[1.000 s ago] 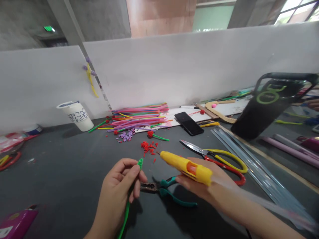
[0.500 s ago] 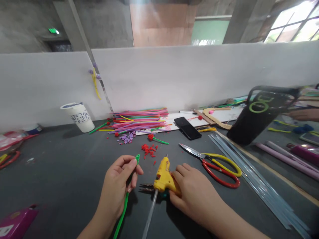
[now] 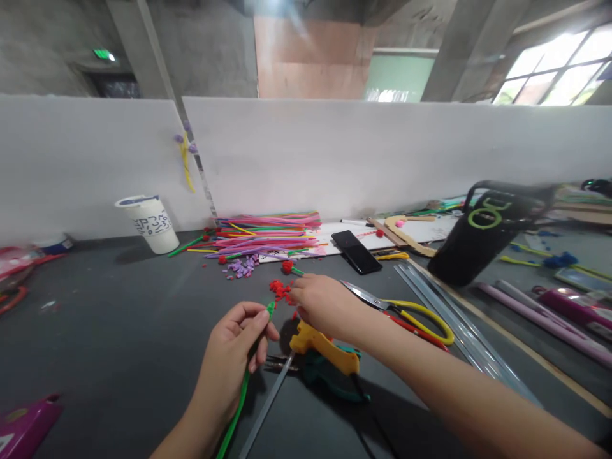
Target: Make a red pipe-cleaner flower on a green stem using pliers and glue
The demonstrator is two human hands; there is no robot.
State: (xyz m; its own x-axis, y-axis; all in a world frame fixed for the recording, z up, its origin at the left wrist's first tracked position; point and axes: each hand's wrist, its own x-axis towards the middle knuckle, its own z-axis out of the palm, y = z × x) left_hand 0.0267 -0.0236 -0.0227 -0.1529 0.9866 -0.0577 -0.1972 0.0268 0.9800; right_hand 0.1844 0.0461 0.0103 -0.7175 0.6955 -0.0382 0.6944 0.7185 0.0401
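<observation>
My left hand (image 3: 241, 341) pinches a green pipe cleaner (image 3: 238, 408) near its upper tip, between thumb and fingers; its stem hangs down past the wrist. My right hand (image 3: 322, 305) reaches over to the small cut red pieces (image 3: 278, 290), fingers bent together at the pile's right edge. Its fingertips are partly hidden, so whatever they pinch does not show. Under the right wrist a yellow glue gun (image 3: 329, 349), a clear glue stick (image 3: 268, 405) in its back, lies over green-handled pliers (image 3: 335, 379). A red-tipped green stem (image 3: 287, 267) lies just beyond the pile.
Scissors (image 3: 415, 319) and clear glue sticks (image 3: 459, 319) lie to the right, near a black bottle (image 3: 471, 242). Behind are a phone (image 3: 356, 252), bundled pipe cleaners (image 3: 268, 233) and purple bits (image 3: 243, 268). A white cup (image 3: 153, 226) stands back left.
My right hand has let go of the glue gun, now lying on the pliers, and moved forward to the red pieces. My left hand still holds the green pipe cleaner.
</observation>
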